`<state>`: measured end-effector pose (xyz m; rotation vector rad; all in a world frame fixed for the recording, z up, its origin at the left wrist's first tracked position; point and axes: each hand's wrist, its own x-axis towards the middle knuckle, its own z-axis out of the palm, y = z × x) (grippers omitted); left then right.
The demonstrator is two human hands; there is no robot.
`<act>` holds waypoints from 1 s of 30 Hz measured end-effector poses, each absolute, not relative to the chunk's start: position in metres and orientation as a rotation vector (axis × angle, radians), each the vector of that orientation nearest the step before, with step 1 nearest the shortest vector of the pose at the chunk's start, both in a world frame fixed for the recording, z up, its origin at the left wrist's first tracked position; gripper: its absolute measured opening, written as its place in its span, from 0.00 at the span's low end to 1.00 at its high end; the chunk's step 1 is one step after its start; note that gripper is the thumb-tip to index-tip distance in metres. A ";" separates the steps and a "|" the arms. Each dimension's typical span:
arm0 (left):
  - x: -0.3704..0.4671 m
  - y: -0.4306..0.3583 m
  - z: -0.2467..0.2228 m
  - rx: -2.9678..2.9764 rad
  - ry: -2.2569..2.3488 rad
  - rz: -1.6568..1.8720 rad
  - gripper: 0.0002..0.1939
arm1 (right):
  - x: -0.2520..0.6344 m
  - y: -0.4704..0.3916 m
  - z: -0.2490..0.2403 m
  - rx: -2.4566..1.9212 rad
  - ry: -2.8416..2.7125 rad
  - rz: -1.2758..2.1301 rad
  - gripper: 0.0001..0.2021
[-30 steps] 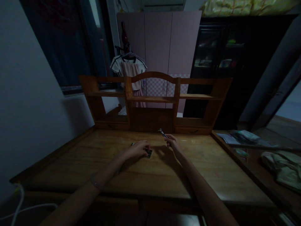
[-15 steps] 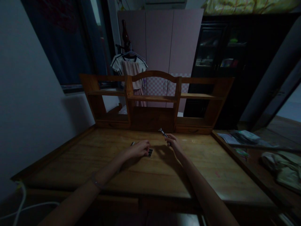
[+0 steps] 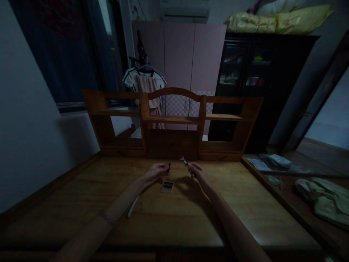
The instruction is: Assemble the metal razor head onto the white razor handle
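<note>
My left hand (image 3: 157, 171) is closed, pinching a small black piece (image 3: 169, 167) upright at its fingertips, above the desk. In my right hand (image 3: 197, 172), also closed, is a slim silver-and-black tool (image 3: 184, 161) like a razor handle, its small metal head pointing up and left. A narrow gap separates the black piece from that tool. Below my left hand a small clear case (image 3: 167, 187) with dark strips in it lies on the wooden desk (image 3: 174, 222). A thin white stick-like thing (image 3: 133, 206) lies beside my left forearm, partly hidden by it.
A wooden shelf unit (image 3: 171, 119) stands along the desk's back edge. To the right, beyond the desk's raised rim, are papers and packets (image 3: 275, 161) and a crumpled pale cloth (image 3: 321, 198). A wall (image 3: 35, 153) borders the left side. The room is dim.
My left hand has risen from the small case and moved slightly left, now holding the black piece. The case is now more fully visible. My right hand keeps the tool; the camera view has shifted.
</note>
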<state>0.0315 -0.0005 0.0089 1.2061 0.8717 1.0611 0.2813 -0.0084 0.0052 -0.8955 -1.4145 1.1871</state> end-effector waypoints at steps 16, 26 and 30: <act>0.040 -0.008 -0.003 0.880 0.661 1.035 0.11 | 0.263 -0.020 0.021 -1.068 -1.831 1.176 0.18; 0.035 -0.011 -0.002 0.913 0.621 0.983 0.11 | 0.259 -0.027 0.026 -1.078 -1.785 1.261 0.18; 0.033 -0.013 0.000 0.934 0.596 0.990 0.12 | 0.257 -0.032 0.028 -1.058 -1.793 1.314 0.18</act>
